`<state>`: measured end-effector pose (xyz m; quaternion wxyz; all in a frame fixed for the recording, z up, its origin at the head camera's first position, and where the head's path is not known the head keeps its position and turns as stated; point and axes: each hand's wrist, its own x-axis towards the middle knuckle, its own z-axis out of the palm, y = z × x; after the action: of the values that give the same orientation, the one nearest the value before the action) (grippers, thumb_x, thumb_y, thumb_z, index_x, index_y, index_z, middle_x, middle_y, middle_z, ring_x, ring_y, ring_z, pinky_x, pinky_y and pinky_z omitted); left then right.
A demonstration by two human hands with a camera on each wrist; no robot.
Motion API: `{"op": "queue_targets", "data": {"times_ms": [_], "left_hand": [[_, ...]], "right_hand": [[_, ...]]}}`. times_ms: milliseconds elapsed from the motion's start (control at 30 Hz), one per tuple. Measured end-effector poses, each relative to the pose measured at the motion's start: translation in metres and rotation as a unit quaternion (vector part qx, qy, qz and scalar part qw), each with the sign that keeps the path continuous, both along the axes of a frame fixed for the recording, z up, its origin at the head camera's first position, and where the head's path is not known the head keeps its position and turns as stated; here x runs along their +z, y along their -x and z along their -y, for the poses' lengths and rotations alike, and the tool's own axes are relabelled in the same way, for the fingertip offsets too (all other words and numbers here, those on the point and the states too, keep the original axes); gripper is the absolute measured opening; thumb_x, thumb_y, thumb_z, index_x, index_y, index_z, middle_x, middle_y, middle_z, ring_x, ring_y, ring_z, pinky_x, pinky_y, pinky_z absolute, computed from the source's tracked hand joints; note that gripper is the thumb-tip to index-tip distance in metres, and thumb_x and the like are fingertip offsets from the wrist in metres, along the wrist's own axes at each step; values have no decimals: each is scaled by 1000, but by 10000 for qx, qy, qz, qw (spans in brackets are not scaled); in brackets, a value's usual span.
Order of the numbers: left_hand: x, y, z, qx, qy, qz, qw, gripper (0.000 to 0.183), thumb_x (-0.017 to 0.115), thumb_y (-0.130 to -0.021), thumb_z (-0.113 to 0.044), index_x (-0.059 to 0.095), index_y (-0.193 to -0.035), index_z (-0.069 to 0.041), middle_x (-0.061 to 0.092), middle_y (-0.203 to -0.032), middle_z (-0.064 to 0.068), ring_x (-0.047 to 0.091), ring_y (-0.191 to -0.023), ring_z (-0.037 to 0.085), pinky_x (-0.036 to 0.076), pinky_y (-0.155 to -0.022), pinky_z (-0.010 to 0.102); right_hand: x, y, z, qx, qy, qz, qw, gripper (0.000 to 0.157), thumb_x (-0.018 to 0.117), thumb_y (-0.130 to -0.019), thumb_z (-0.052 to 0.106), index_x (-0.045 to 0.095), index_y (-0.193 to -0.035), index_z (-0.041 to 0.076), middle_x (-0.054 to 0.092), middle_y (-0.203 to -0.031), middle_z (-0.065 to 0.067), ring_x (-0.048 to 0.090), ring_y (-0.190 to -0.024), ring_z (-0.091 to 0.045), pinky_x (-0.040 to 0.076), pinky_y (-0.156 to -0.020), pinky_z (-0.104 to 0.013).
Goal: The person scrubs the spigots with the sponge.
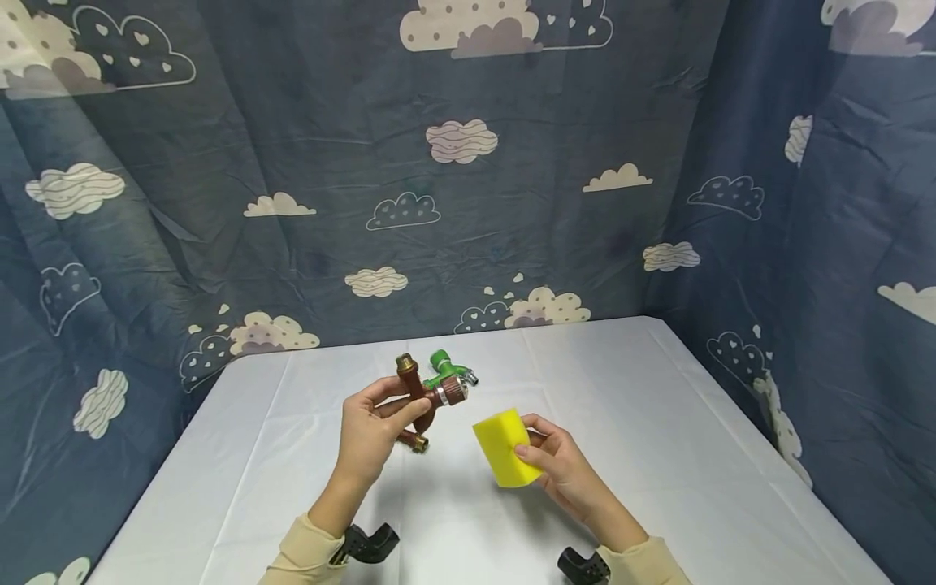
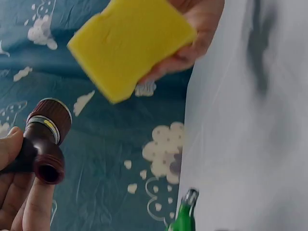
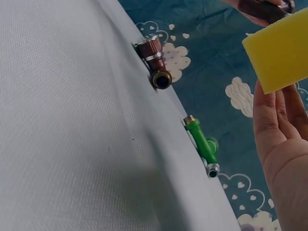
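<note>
In the head view my left hand [image 1: 369, 426] pinches a brown tap [image 1: 455, 391] with a ribbed knob and a brass threaded end, raised above the table. My right hand [image 1: 566, 463] grips a yellow sponge [image 1: 504, 451] by its right edge, off the table and apart from the tap. The left wrist view shows the dark open spout of the held brown tap [image 2: 44, 159] and the sponge's broad face [image 2: 130, 45]. Past the sponge in the right wrist view, only part of the held tap [image 3: 262, 9] appears.
A green tap [image 3: 203, 144] and a second brown tap [image 3: 153, 60] lie on the white-covered table [image 1: 621, 406]. In the head view, my left hand partly hides the second brown tap [image 1: 413, 441]. A dark blue cloud-patterned cloth [image 1: 512, 219] hangs behind and at both sides.
</note>
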<state>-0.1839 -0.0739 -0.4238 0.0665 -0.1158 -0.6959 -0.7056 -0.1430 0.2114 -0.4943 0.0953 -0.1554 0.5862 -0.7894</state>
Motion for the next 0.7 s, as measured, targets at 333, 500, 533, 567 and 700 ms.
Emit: {"op": "queue_targets", "data": {"times_ms": [333,500,533,567,700], "left_hand": [[-5,23,47,830,-17,329,9960,43,87,-88,-1,72,-128,6,81,-102,0,81,-84,8,68,-76,27],[-11,35,76,1120,67,625,9917,45,86,-90,-4,69,-130,7,77,-96,-10,79,-80,6,67,-76,24],[-12,37,81,1178,76,687,9906,45,86,-90,-4,68,-130,8,76,-94,-11,79,-79,5,67,-75,24],[-14,39,87,1205,75,739,9899,45,86,-91,-5,67,-130,8,76,-93,-12,79,-79,5,67,-76,24],[-20,45,110,1395,381,1025,9842,47,85,-93,-9,65,-131,7,75,-89,-16,77,-76,1,67,-76,22]], "right_hand": [[-2,1,-2,-199,-259,-33,9995,26,62,-101,5,63,-121,21,69,-118,1,69,-108,-14,66,-92,-32],[-2,1,-3,-301,-320,-11,9990,26,64,-100,5,64,-120,21,68,-117,0,68,-107,-14,66,-91,-31],[-2,1,-3,-311,-333,-12,9990,25,64,-100,5,64,-120,21,68,-117,0,68,-107,-14,66,-91,-31],[-2,1,-3,-327,-351,1,9988,25,64,-99,5,63,-120,20,67,-117,0,68,-107,-14,66,-91,-31],[-2,2,-3,-366,-426,13,9984,24,65,-99,6,63,-120,18,67,-117,-1,67,-107,-15,66,-92,-30]]}}
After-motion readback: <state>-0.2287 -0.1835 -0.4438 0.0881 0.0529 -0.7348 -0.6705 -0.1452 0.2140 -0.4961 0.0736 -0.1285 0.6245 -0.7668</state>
